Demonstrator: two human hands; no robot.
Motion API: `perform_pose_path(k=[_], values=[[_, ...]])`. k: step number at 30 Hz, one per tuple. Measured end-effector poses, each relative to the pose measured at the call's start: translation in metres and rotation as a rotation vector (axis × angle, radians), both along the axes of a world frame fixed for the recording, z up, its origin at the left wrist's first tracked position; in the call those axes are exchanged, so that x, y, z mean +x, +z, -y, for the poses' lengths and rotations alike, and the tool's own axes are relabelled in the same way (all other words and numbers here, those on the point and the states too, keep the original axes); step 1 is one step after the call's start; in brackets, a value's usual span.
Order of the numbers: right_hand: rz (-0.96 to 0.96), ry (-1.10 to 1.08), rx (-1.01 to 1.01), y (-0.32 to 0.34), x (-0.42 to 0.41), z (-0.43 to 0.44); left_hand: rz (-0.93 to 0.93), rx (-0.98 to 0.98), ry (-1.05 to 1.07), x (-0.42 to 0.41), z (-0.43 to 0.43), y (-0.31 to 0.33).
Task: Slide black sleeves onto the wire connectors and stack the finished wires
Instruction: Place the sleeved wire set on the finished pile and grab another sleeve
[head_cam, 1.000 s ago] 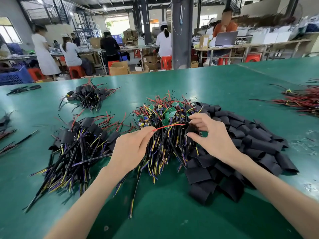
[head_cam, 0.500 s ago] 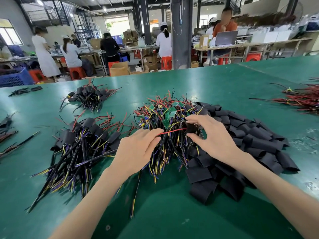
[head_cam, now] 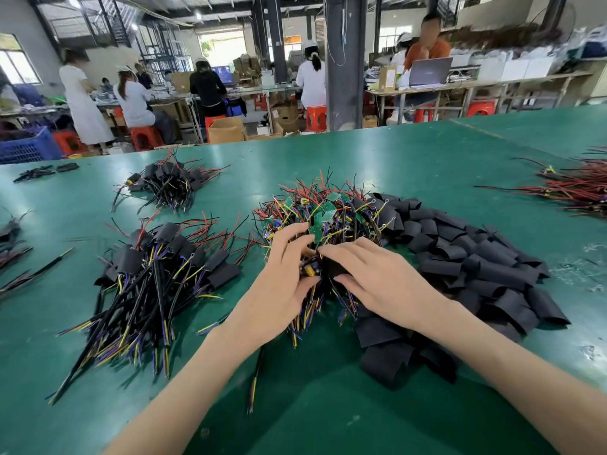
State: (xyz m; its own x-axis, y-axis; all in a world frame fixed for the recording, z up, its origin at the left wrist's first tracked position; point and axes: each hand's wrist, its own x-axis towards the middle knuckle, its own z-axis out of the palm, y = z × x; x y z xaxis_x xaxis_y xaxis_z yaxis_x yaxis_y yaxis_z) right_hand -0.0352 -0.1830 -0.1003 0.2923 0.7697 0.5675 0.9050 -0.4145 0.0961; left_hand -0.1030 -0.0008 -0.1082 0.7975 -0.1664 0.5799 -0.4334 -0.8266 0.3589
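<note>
Left grip (head_cam: 279, 290) is pinching a wire connector (head_cam: 310, 269) while right grip (head_cam: 384, 284) is holding a black sleeve (head_cam: 335, 268) against it, at frame centre.

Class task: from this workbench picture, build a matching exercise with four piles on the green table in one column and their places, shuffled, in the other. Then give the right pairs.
Column one
1. loose black sleeves
2. sleeved wire stack
3. wires with green boards
4. red wire bundle

Column two
A. far right edge of the green table
B. left of the left hand
C. right of the right hand
D. just beyond both hands, mid-table

Pairs: 1-C, 2-B, 3-D, 4-A
</note>
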Motion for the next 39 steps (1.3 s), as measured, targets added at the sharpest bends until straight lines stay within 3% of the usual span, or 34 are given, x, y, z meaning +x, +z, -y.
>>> perform_pose_path(k=[7,19,28,33,39], values=[[-0.265,-0.011,0.107,-0.002,0.005,0.005,0.010,0.022,0.139,-0.002,-0.001,0.006],[-0.401,0.047,0.253,-0.007,0.009,0.006,0.011,-0.026,0.099,-0.006,0.001,0.010],[-0.527,0.109,0.272,-0.004,0.006,0.005,-0.008,-0.196,0.039,-0.007,0.001,0.012],[-0.469,0.102,0.283,-0.005,0.006,0.006,0.014,-0.206,0.044,-0.006,-0.001,0.012],[-0.191,0.077,0.207,-0.003,0.003,0.005,-0.048,-0.236,0.060,-0.005,-0.002,0.008]])
